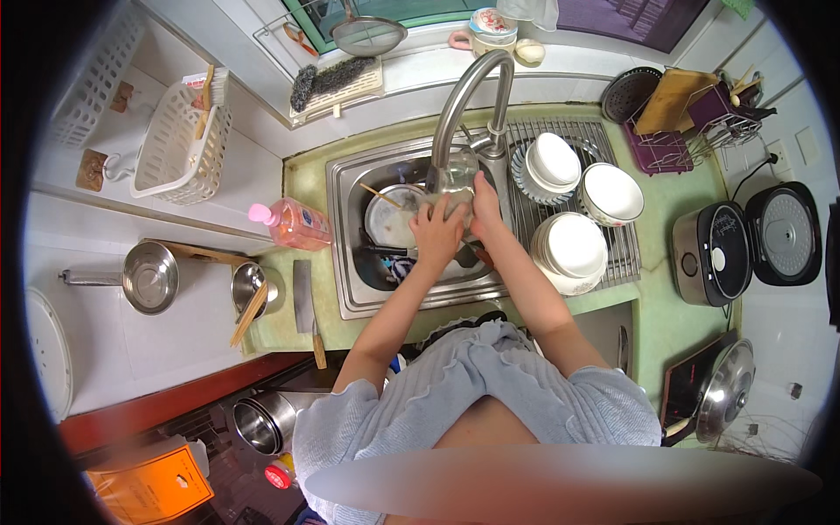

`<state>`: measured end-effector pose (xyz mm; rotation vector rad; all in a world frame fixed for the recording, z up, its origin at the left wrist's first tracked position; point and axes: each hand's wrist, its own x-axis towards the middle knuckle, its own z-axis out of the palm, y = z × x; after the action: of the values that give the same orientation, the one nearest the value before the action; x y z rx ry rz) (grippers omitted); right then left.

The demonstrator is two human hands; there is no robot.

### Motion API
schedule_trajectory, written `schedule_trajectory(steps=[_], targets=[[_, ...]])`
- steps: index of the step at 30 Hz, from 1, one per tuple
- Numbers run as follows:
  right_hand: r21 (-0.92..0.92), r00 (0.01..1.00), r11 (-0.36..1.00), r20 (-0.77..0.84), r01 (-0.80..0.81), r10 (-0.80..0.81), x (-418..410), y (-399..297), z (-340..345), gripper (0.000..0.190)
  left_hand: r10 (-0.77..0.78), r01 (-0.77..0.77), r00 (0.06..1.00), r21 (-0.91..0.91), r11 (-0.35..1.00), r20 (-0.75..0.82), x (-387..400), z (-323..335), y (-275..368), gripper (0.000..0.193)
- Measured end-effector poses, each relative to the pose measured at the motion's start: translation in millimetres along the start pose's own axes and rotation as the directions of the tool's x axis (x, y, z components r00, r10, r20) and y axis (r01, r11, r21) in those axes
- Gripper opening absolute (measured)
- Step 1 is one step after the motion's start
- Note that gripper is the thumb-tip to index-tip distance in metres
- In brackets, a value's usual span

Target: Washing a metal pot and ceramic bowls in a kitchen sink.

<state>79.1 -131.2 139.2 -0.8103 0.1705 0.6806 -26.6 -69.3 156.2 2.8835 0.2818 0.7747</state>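
A clear glass vessel (459, 174) is held under the steel faucet (453, 105), over the sink (371, 289). My right hand (487, 207) grips its right side. Fingers spread, my left hand (438, 236) presses a pale cloth or sponge (453, 202) against the near part of the vessel; the fingers partly cover it. In the basin, left of my hands, lies a round metal pan or lid (387, 220) with a wooden chopstick (379, 195) across it. A black handle (387, 251) and a patterned cloth (398, 268) are beside it. My forearms hide the basin's near right part.
Stacked white bowls (567, 246) stand on the drying rack (613, 262) at right. A pink soap bottle (298, 224) and a cleaver (304, 295) sit left of the sink. An open rice cooker (712, 252) and a purple utensil rack (663, 147) are farther right.
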Motion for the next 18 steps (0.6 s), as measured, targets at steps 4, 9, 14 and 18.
schedule_trajectory(steps=[4,9,14,18], targets=[[-0.129,0.993,0.991,-0.107,0.034,-0.048,-5,14,11,0.044,-0.016,0.018,0.992,0.015,1.000,-0.126,43,-6,-1,0.033],[-0.312,0.976,0.938,-0.104,0.153,-0.193,-30,23,30,0.045,-0.253,0.258,0.940,0.006,0.966,0.228,99,11,-46,0.024],[-0.264,0.972,0.959,-0.179,0.101,-0.151,-14,15,10,0.042,-0.253,0.386,0.851,-0.222,0.895,0.461,103,3,-33,0.039],[-0.167,0.984,0.985,-0.160,0.052,-0.080,-19,9,7,0.041,-0.055,0.074,0.992,-0.170,0.983,0.115,38,-2,-5,0.037]])
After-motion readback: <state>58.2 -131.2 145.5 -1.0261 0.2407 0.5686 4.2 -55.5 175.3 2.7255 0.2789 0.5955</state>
